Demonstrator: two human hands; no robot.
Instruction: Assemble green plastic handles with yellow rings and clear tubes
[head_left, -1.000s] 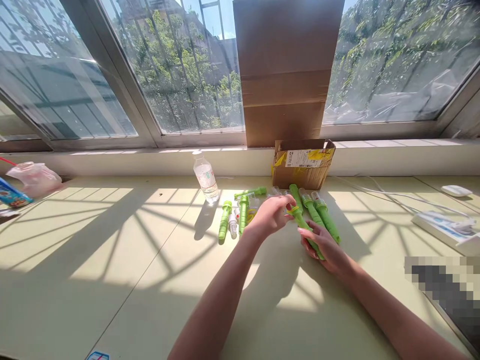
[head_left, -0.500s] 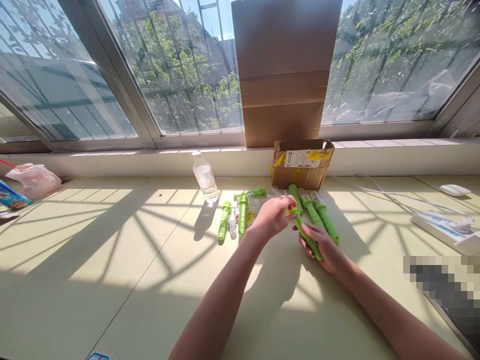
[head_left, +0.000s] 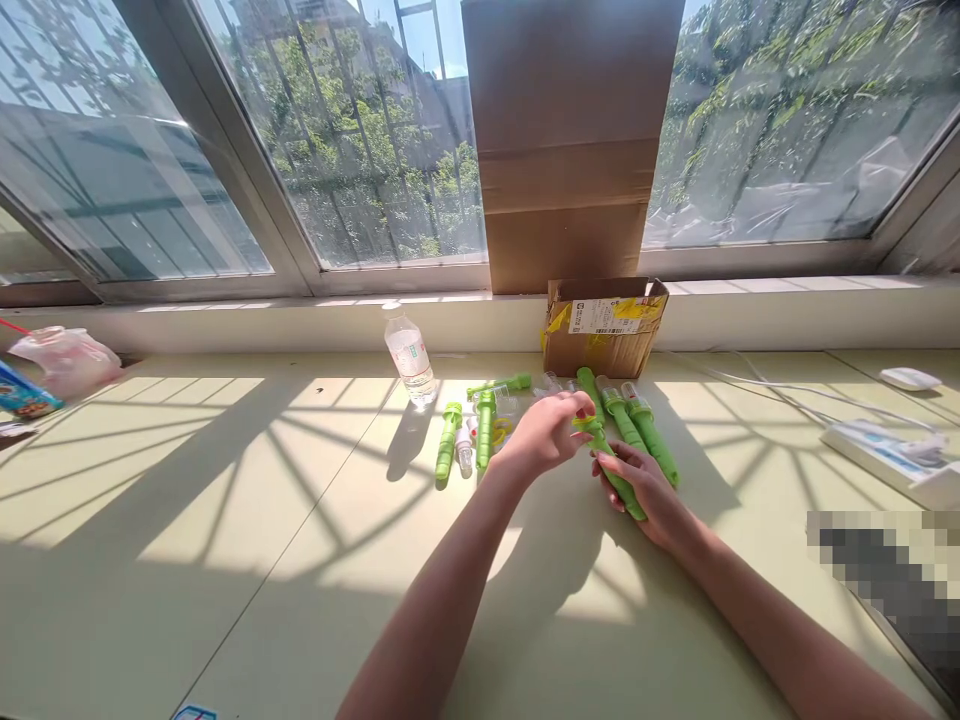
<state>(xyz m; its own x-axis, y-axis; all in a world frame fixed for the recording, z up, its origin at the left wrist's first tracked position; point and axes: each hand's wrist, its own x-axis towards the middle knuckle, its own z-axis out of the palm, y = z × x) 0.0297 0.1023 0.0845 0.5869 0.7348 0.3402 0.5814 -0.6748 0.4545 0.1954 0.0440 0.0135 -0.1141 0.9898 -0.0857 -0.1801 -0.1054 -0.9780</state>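
Note:
My right hand [head_left: 646, 492] is wrapped round the lower part of a green tube [head_left: 622, 487], which tilts up toward the left. At the tube's upper end, my left hand [head_left: 550, 432] has its fingers bent round the green top. Beyond my right hand lie more green tubes with clear ends [head_left: 654, 440], side by side. Left of my left hand are an upright-lying green tube [head_left: 486, 432], a shorter green piece [head_left: 448, 446], a small white and clear piece [head_left: 464, 452] and a yellow ring-like piece [head_left: 501, 431].
A small cardboard box [head_left: 606, 328] stands by the sill behind the tubes. Left of it is a clear bottle [head_left: 410, 358]. A power strip [head_left: 889, 459] with white cables lies right. A pink plastic bag [head_left: 66, 362] is far left, and a pixelated dark object lies lower right.
The fingers of my right hand have shifted slightly on the green tube. My left hand stays at its top, which now shows a little more.

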